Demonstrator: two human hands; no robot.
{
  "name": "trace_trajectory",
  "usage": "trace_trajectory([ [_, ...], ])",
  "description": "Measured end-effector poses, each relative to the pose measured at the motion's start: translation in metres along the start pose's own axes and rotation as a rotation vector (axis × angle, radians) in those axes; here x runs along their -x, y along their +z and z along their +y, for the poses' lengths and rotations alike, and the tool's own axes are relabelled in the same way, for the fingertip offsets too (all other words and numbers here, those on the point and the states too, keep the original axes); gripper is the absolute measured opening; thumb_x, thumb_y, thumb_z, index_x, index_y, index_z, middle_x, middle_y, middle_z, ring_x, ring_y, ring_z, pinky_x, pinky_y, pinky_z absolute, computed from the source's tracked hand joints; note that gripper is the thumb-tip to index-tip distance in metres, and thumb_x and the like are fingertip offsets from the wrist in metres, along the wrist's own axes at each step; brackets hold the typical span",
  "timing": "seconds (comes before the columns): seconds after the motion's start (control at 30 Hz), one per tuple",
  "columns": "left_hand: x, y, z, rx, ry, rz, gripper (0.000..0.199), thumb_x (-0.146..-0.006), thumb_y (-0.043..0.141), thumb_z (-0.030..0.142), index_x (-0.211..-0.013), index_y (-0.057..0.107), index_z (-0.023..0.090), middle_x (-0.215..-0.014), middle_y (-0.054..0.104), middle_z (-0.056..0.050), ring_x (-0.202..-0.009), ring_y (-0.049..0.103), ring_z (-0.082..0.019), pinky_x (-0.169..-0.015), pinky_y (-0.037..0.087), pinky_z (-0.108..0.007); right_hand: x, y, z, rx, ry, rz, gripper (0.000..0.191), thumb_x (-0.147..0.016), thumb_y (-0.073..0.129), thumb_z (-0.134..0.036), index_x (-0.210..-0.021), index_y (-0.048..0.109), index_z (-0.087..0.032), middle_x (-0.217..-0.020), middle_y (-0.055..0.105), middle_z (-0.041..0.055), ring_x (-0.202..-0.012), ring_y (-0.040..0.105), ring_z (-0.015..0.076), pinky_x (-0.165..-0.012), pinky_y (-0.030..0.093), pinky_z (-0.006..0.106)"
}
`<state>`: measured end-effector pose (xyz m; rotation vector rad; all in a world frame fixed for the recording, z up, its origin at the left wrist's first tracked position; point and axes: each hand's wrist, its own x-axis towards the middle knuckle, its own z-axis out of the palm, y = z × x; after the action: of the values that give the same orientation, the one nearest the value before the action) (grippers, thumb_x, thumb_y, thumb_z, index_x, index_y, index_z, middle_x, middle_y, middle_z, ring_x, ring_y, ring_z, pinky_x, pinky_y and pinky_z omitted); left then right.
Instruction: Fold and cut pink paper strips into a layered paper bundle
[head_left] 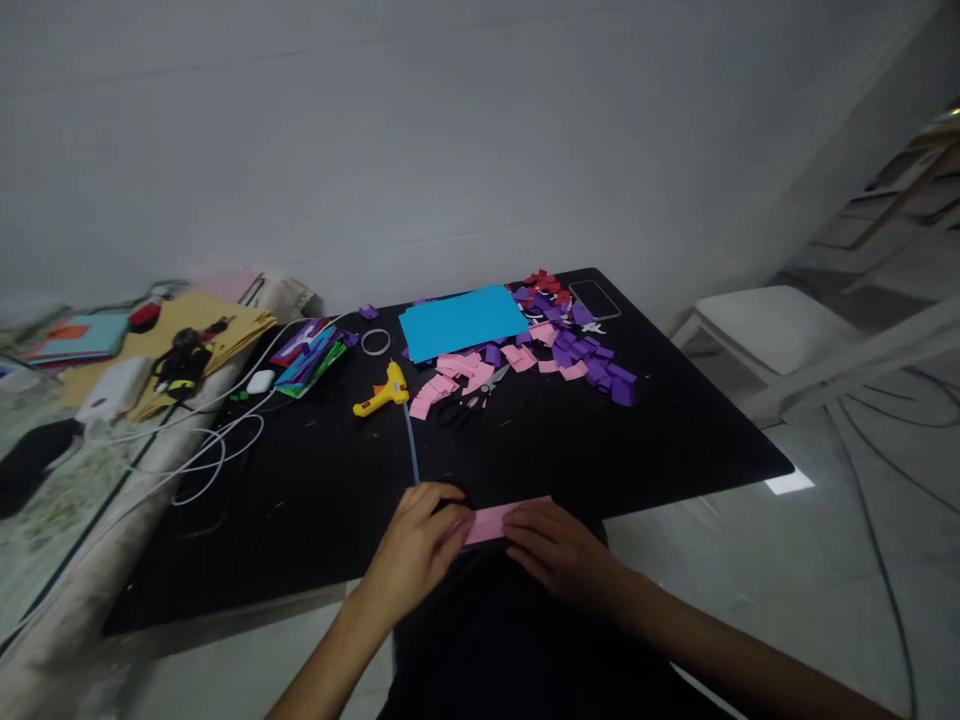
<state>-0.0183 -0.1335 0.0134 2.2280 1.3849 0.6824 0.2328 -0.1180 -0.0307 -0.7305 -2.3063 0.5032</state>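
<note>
A folded strip of pink paper [489, 523] lies at the front edge of the black table, between my two hands. My left hand [424, 535] grips its left end, fingers curled over the paper. On the right end, the fingers of my right hand [551, 545] press down close together. Beyond my hands are black-handled scissors [474, 397] with their blades apart. To their left rests a yellow glue gun [384, 390], a pale glue stick [412, 440] reaching from it toward my left hand. Cut pink paper pieces [457, 372] lie around the scissors.
Blue sheets [463, 322] lie at the table's back, beside purple pieces [600, 365], red pieces [547, 285] and a phone [595, 299]. A tape ring [376, 342] and white cables [221, 450] are on the left. A white chair [765, 325] stands at right.
</note>
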Motion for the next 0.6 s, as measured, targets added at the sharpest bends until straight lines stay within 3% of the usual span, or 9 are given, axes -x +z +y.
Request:
trace_trajectory([
  [0.03, 0.006, 0.007, 0.003, -0.033, 0.031, 0.067, 0.02, -0.1, 0.057, 0.02, -0.11, 0.074, 0.023, -0.116, 0.072, -0.01, -0.111, 0.065, -0.026, -0.1, 0.05, -0.044, 0.004, 0.0, 0.0, 0.003, -0.005, 0.002, 0.023, -0.099, 0.057, -0.009, -0.117, 0.069, -0.017, -0.108, 0.076, 0.0108, -0.103, 0.072, 0.0261, -0.093, 0.061, 0.044],
  [0.13, 0.026, 0.029, 0.01, -0.071, 0.142, 0.116, 0.028, -0.099, 0.059, 0.016, -0.124, 0.069, 0.024, -0.118, 0.074, -0.009, -0.113, 0.067, -0.026, -0.105, 0.049, -0.047, 0.011, 0.002, 0.0, 0.009, -0.042, 0.041, 0.025, -0.1, 0.051, -0.005, -0.113, 0.069, -0.017, -0.105, 0.076, 0.0099, -0.101, 0.072, 0.0244, -0.09, 0.061, 0.043],
  [0.27, 0.043, 0.049, 0.005, -0.118, 0.157, 0.198, 0.034, -0.1, 0.058, 0.013, -0.13, 0.067, 0.025, -0.12, 0.076, -0.008, -0.113, 0.069, -0.027, -0.1, 0.053, -0.045, 0.015, 0.006, 0.003, 0.01, -0.077, 0.078, 0.025, -0.1, 0.052, -0.004, -0.114, 0.069, -0.015, -0.107, 0.076, 0.0098, -0.103, 0.071, 0.0232, -0.092, 0.061, 0.04],
  [0.43, 0.049, 0.06, -0.008, -0.156, 0.242, 0.303, 0.031, -0.101, 0.058, 0.01, -0.129, 0.067, 0.02, -0.115, 0.077, -0.008, -0.108, 0.069, -0.023, -0.094, 0.052, -0.04, 0.015, 0.007, 0.009, 0.029, -0.133, 0.08, 0.024, -0.102, 0.051, -0.006, -0.116, 0.069, -0.013, -0.11, 0.076, 0.0103, -0.105, 0.068, 0.0231, -0.091, 0.061, 0.039],
  [0.6, 0.049, 0.061, -0.012, -0.145, 0.275, 0.308, 0.03, -0.1, 0.059, 0.007, -0.128, 0.067, 0.016, -0.115, 0.076, -0.009, -0.109, 0.066, -0.023, -0.096, 0.051, -0.04, 0.016, 0.008, 0.011, 0.016, -0.145, 0.089, 0.023, -0.103, 0.051, -0.008, -0.118, 0.069, -0.014, -0.109, 0.076, 0.0102, -0.105, 0.067, 0.0228, -0.091, 0.061, 0.039],
])
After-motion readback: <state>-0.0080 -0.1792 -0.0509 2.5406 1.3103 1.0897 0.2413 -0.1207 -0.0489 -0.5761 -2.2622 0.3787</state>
